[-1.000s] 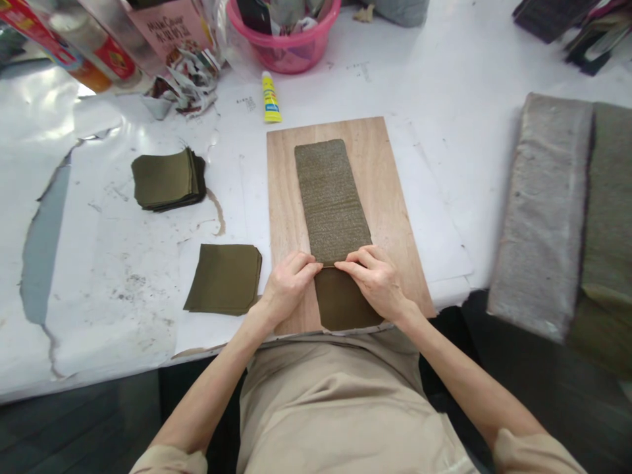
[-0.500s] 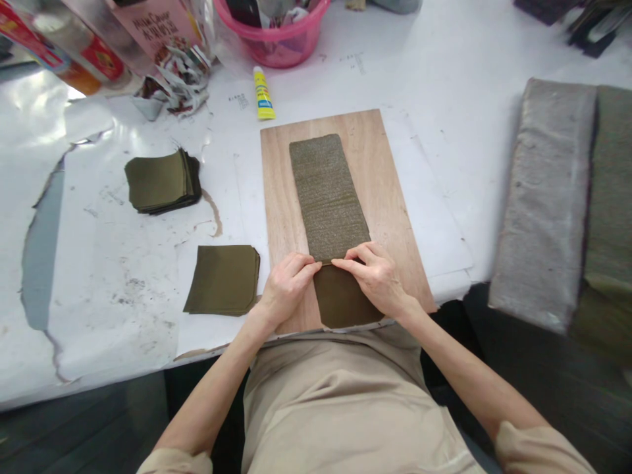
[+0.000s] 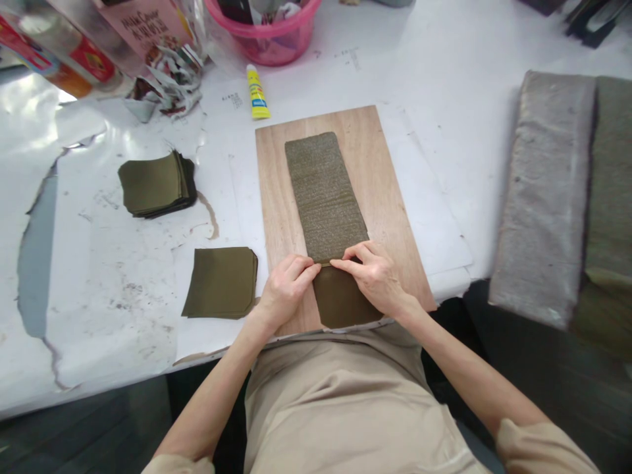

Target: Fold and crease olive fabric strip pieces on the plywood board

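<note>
A long olive fabric strip (image 3: pixel 326 194), its far part rough and greyish, lies on a wooden board (image 3: pixel 380 171). Its near end is a smooth brown-olive fabric piece (image 3: pixel 340 299) that reaches the board's front edge. Across the strip runs a narrow folded edge where the two surfaces meet. My left hand (image 3: pixel 289 286) pinches that fold at its left side, fingers closed. From the right, my right hand (image 3: pixel 375 276) pinches the same fold with thumb and forefinger. The fingertips of both hands are close together, with a short stretch of fold showing between them.
Left of the board lie a small pile of olive fabric pieces (image 3: pixel 220 283) and a thicker stack (image 3: pixel 155 184). A yellow glue tube (image 3: pixel 257 95) and a pink basket (image 3: pixel 269 43) are beyond it. Bottles (image 3: pixel 74 52) stand far left. A folded grey cloth (image 3: pixel 543 197) overhangs the right edge.
The view has shifted slightly, so the table things appear a little further left. Both hands stay pinched on the fold, almost unmoved.
</note>
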### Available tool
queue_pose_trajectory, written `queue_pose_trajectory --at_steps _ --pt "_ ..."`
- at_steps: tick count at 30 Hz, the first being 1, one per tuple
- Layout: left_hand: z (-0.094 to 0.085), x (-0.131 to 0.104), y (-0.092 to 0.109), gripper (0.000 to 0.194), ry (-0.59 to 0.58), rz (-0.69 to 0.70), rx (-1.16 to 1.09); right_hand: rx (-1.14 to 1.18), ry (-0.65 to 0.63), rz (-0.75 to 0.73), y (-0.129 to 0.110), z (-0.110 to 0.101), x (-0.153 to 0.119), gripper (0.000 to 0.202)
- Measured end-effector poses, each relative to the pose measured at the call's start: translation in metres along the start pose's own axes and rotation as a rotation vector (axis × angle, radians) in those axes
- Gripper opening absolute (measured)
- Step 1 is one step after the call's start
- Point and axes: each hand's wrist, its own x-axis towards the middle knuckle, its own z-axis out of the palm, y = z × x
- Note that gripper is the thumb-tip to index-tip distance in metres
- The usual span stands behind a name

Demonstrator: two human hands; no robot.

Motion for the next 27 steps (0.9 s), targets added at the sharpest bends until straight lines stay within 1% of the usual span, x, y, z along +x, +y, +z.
queue_pose_trajectory --at_steps 7,11,15,22,27 --pt "-0.002 0.001 0.001 0.02 -0.034 0.03 0.063 -0.042 0.005 -0.002 0.001 0.0 -0.001 0.03" --pt "-0.001 0.0 0.001 0.022 -0.05 0.02 0.052 -0.07 0.001 -0.041 0.002 0.001 -0.002 0.029" --pt "0.0 0.0 0.001 0.021 -0.04 0.034 0.075 -0.102 0.008 -0.085 0.003 0.002 -0.002 0.027" --pt "-0.002 -0.001 0.003 0.022 -0.056 0.067 0.126 -0.147 0.019 -0.104 0.002 0.002 0.0 0.026" --pt "-0.009 -0.01 0.002 0.026 -0.096 0.018 0.136 -0.175 0.017 -0.111 0.001 0.003 0.0 0.024"
